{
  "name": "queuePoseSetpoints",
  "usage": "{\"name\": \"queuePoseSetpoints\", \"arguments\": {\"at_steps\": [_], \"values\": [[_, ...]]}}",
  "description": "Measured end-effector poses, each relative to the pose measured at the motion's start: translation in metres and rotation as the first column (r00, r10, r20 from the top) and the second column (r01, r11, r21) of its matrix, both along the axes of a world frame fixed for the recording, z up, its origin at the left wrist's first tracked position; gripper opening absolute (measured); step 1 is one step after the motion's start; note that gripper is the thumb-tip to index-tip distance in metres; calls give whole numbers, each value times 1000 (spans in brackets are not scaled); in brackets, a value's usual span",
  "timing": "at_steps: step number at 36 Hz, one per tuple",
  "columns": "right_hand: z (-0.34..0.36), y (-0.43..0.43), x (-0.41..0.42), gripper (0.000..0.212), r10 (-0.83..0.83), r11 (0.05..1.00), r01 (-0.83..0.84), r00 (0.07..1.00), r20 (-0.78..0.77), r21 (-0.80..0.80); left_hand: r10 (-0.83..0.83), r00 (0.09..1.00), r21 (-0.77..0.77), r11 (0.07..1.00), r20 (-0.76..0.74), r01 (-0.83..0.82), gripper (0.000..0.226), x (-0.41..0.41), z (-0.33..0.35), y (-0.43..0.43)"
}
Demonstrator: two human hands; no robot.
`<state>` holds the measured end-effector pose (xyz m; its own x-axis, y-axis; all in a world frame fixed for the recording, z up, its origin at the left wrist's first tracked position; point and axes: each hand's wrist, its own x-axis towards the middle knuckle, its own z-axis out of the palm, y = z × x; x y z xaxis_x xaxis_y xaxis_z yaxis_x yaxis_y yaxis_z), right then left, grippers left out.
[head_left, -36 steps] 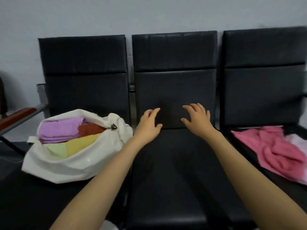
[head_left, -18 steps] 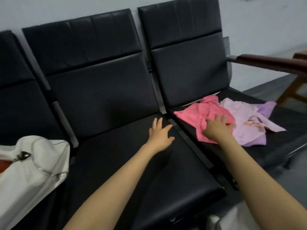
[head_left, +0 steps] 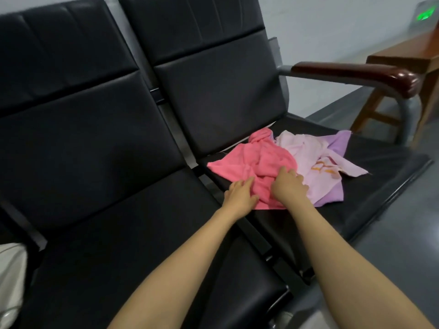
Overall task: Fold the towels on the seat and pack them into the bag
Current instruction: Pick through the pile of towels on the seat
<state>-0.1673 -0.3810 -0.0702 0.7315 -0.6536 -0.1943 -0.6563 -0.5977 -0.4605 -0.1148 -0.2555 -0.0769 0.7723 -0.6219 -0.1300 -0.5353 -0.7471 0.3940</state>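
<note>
A crumpled pink towel (head_left: 256,165) lies on the right-hand black seat (head_left: 356,186). A pale pink towel with an orange print (head_left: 308,150) lies beside it on a purple towel (head_left: 339,143). My left hand (head_left: 240,194) rests with fairly straight fingers on the pink towel's near left edge. My right hand (head_left: 288,186) sits on the pink towel's near part, its fingers curled into the cloth. Only a corner of the white bag (head_left: 10,281) shows at the far left edge; what is inside it is out of view.
The middle black seat (head_left: 142,245) lies between the bag and the towels. A metal armrest with a dark wooden top (head_left: 356,72) bounds the right seat. A wooden table (head_left: 408,55) stands beyond it on the grey floor.
The view swung right from the bag to the towels. Both hands moved right; the right reached the pink towel first, and now the left touches it too.
</note>
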Motion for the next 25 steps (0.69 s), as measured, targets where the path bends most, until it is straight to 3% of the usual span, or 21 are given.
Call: {"name": "queuePoseSetpoints", "arguments": {"at_steps": [3,8,12,17,20,22,25], "values": [[-2,-5,1,60,-32,999,31,999,29,35,-26,1000,60,998,16,25,65,-1,-7,-8],[-13,-10,2,40,-40,999,40,999,4,-20,45,982,-75,997,186,-31,19,3,-6,-12],[-10,-13,7,26,-69,992,77,994,79,-99,125,985,-235,967,118,-94,16,5,3,-5],[-5,-13,13,26,-118,979,147,974,194,-141,228,963,-404,902,144,-153,14,13,10,9],[11,-11,17,24,-86,990,129,874,479,-57,269,954,-538,828,134,-158,11,16,19,17],[26,-5,18,21,-70,997,69,758,648,27,265,964,-621,757,7,-204,13,15,26,22],[46,8,18,16,-46,997,-14,666,745,73,306,935,-704,624,-179,-339,14,19,36,30]]}}
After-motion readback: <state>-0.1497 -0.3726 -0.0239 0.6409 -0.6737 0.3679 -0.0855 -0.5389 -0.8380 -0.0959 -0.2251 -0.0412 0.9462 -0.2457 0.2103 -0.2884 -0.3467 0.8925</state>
